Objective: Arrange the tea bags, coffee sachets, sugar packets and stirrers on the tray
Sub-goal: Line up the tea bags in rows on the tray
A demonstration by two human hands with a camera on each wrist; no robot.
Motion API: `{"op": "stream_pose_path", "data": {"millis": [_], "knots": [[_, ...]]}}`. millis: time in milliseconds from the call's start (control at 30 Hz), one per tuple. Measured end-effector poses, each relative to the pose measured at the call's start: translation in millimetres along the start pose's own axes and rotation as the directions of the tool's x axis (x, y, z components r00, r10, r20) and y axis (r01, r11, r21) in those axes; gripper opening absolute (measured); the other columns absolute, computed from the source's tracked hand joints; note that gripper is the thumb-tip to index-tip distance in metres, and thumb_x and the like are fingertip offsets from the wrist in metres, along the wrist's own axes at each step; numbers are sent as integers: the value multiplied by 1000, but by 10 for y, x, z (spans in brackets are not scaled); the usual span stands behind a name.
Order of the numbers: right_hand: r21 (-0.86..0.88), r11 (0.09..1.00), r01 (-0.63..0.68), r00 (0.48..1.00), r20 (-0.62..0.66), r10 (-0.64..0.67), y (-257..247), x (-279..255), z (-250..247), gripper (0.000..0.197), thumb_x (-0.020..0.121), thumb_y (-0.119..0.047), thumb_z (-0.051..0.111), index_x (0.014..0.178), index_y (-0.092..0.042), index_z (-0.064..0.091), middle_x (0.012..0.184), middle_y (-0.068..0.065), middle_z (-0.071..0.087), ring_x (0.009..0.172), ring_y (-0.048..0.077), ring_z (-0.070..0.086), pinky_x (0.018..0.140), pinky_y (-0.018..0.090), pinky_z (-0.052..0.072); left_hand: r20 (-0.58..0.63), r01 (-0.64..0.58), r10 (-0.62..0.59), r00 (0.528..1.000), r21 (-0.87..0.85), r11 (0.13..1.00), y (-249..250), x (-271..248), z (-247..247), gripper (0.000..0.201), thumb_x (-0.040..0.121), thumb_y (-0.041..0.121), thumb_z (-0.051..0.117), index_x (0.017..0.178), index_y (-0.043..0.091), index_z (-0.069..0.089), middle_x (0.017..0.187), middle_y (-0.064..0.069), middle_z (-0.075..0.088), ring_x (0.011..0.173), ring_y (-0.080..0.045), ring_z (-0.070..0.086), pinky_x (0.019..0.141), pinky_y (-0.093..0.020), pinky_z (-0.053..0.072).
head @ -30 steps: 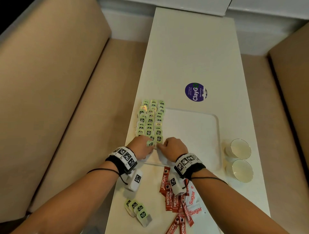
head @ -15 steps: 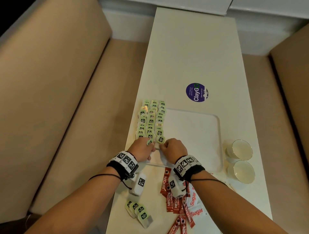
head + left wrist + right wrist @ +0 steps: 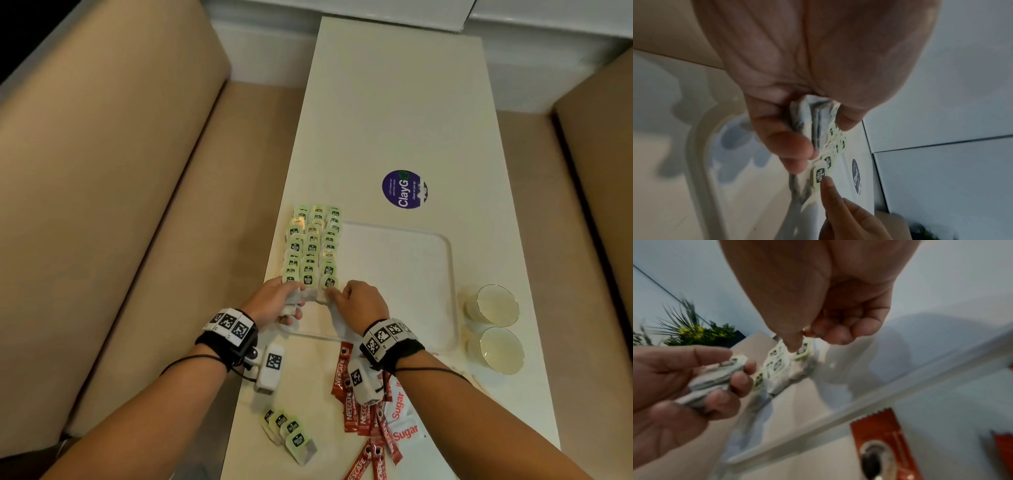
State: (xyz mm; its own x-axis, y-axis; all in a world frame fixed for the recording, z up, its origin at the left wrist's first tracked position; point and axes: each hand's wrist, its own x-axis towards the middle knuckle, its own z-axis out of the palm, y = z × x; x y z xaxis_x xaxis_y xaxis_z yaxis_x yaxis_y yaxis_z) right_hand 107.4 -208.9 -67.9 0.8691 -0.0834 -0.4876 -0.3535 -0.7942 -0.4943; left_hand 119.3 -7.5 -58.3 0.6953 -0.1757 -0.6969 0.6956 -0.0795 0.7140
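Note:
Three columns of green-tagged tea bags (image 3: 311,246) lie along the left side of the white tray (image 3: 452,291). My left hand (image 3: 291,305) grips a small bundle of tea bags (image 3: 816,123) just in front of the columns, also visible as the bundle (image 3: 715,378). My right hand (image 3: 334,294) pinches the tag of the nearest tea bag (image 3: 329,282) in the right column, which lies on the tray; its other fingers are curled. Several loose tea bags (image 3: 289,431), red coffee sachets (image 3: 356,411) and white sugar packets (image 3: 404,431) lie on the table in front of the tray. No stirrers show.
Two paper cups (image 3: 496,305) (image 3: 501,349) stand right of the tray. A purple round sticker (image 3: 404,189) is on the table beyond it. Beige benches (image 3: 137,205) flank the narrow white table (image 3: 394,102). The tray's right part is bare.
The tea bag that was between both hands now lies at the near end of the right column. My left hand has drawn back slightly with its bundle.

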Motion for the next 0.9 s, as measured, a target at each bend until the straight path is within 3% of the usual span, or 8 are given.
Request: {"op": "stream_pose_path", "data": {"millis": [100,200,267,367,467,533,667,900], "knots": [[97,989,113,993,13,-114,-68,-58,21,48,97,-52,57,66,-17,48,63,0,54,59,17,49,58,33,41,62,5,-3,998,-43,999,-15,-47,-32,22,105,11,40,114,5,58,83,-19,55,65,-23,60,49,-26,45],[227,947,228,967,56,-247,-174,-119,60,39,98,-52,58,74,-22,64,62,-4,57,55,10,48,57,28,41,148,-66,61,987,29,997,-34,-110,-39,21,107,19,45,117,7,59,87,-8,64,71,-18,62,56,-24,52],[282,926,250,957,72,-281,-241,-143,94,33,100,-49,58,81,-24,70,67,1,64,58,16,56,61,33,50,163,-107,98,982,46,993,-27,-128,-47,21,105,21,51,118,6,59,96,-9,64,71,-19,62,56,-24,55],[300,913,276,946,85,-313,-320,-179,135,34,101,-41,58,85,-13,70,77,13,69,71,30,65,71,43,55,117,-150,139,983,89,985,-36,-101,-86,21,103,18,55,120,5,56,93,-14,62,67,-19,63,53,-26,55],[316,912,263,955,48,-292,-361,-169,156,28,101,-34,58,86,-13,67,78,9,68,73,28,66,74,44,55,73,-137,128,989,131,982,-51,-79,-152,40,98,29,62,131,9,51,99,-19,69,73,-24,67,52,-27,53],[327,909,259,963,-9,-271,-366,-140,165,22,101,-31,58,88,-16,67,78,3,68,75,25,67,75,43,55,52,-152,145,988,160,975,-56,-81,-202,36,96,32,65,124,12,57,99,-18,71,74,-22,66,52,-26,52],[369,897,244,962,23,-271,-409,-177,147,28,98,-39,63,84,-16,69,76,3,68,74,26,66,72,37,53,37,-195,191,981,187,963,-66,-104,-255,11,98,24,63,106,15,63,85,-9,69,73,-20,65,54,-27,52],[253,947,196,980,-10,-200,-371,-63,199,34,99,-34,62,72,-15,67,66,3,62,60,15,52,61,27,41,-19,-139,139,990,-22,990,-89,-129,-380,25,100,0,52,123,10,55,100,-17,68,83,-26,68,63,-31,59]]}}
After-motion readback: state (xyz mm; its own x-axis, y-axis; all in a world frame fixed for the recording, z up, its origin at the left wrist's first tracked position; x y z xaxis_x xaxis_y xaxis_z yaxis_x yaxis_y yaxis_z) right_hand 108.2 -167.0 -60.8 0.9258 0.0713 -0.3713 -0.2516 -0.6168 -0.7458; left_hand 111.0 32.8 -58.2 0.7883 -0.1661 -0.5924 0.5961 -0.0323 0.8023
